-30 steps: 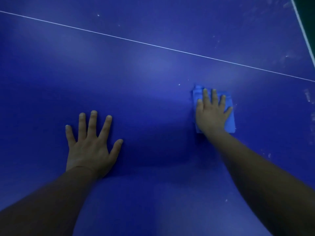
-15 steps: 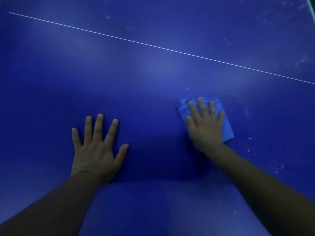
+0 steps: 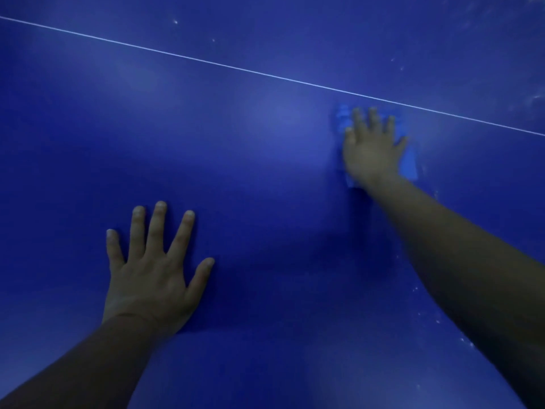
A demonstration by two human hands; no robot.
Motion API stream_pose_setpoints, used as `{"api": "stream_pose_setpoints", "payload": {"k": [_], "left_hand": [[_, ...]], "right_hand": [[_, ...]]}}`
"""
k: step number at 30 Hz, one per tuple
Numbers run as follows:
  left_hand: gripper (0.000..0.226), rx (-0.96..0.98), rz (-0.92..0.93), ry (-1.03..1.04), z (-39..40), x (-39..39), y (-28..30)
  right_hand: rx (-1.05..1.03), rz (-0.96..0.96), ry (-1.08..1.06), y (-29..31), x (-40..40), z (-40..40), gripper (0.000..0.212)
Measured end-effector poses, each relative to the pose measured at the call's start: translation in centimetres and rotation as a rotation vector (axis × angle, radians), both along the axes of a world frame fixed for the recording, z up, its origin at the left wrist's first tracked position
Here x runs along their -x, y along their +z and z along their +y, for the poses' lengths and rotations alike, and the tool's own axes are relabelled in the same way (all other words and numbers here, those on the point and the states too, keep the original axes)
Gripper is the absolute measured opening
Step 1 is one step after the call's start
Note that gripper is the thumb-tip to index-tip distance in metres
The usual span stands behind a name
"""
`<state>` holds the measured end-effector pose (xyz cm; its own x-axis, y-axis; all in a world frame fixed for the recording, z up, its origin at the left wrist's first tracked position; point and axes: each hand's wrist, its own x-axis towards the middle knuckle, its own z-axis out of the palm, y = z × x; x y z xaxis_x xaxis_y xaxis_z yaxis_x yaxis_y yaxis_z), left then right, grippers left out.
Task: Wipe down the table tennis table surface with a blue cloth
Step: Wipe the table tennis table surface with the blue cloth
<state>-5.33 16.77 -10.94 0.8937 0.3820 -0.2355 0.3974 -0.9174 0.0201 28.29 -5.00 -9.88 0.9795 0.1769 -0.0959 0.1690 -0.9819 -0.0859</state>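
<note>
Wiping is in the middle of its course, as far as I can judge, and much of the surface (image 3: 265, 160) is not yet reached.

At 7 o'clock the left hand (image 3: 150, 278) lies flat on the surface, palm down. Its grip is spread, the fingers straight and apart, and it holds nothing; I think it only supports the body while the other arm reaches.

Around the middle, between the two hands, the surface looks smooth and without marks. This part seems to be done, but the light is weak, so I cannot be sure.

At 2 o'clock the right hand (image 3: 373, 149) presses the cloth (image 3: 410, 163) flat on the surface. Its grip is also spread: the fingers are straight and lie on top of the cloth, not curled around it. The hand is a little blurred. The cloth shows at both sides of the hand, and its far edge is just beside the white line (image 3: 206, 62) that runs across from 10 o'clock to 3 o'clock, without crossing it as far as I can tell.

Beyond the line, from 12 to 2 o'clock, small white specks (image 3: 401, 68) and pale smears remain. More specks (image 3: 436, 321) lie at 4 o'clock, beside the right forearm. Judging from this, the far part and the right side are left to wipe.
</note>
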Motion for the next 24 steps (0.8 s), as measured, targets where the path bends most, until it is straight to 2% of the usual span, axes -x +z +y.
{"api": "stream_pose_setpoints", "payload": {"k": [3, 4, 5, 8, 9, 11, 16, 18, 20, 24], "left_hand": [[0.079, 0.003, -0.015, 0.015, 0.0, 0.0, 0.0], [0.08, 0.001, -0.016, 0.012, 0.0, 0.0, 0.0], [0.08, 0.001, -0.014, 0.008, 0.0, 0.0, -0.1], [0.08, -0.002, -0.024, 0.013, 0.0, 0.0, -0.1], [0.08, -0.006, -0.024, 0.008, 0.0, 0.0, -0.1], [0.08, 0.002, -0.024, 0.006, 0.1, 0.0, -0.2], [0.08, -0.009, -0.017, 0.021, 0.1, -0.1, -0.3], [0.08, -0.015, -0.017, 0.023, 0.2, -0.1, -0.3], [0.08, -0.015, -0.014, 0.019, 0.2, -0.1, -0.3], [0.08, -0.01, -0.03, 0.024, 0.1, 0.0, -0.3]], "right_hand": [[0.058, 0.007, 0.539, -1.1, 5.5, 2.7, 0.06], [0.071, -0.002, 0.59, -0.9, 5.0, 2.4, 0.061], [0.074, -0.005, 0.497, -0.6, 3.4, 1.5, 0.059], [0.023, 0.051, -0.038, 0.1, -1.5, -2.4, 0.056], [0.004, 0.069, -0.103, 0.2, -1.8, -2.7, 0.056], [0.025, 0.024, -0.011, 0.0, -0.1, -0.1, 0.055], [0.006, 0.0, 0.546, -0.5, 4.5, 10.5, 0.053], [0.049, 0.01, 0.579, -0.5, 2.2, 10.5, 0.052], [0.109, -0.025, 0.463, -0.6, -1.9, 7.5, 0.053], [0.003, -0.001, -0.122, 0.0, -8.4, -2.5, 0.055]]}}
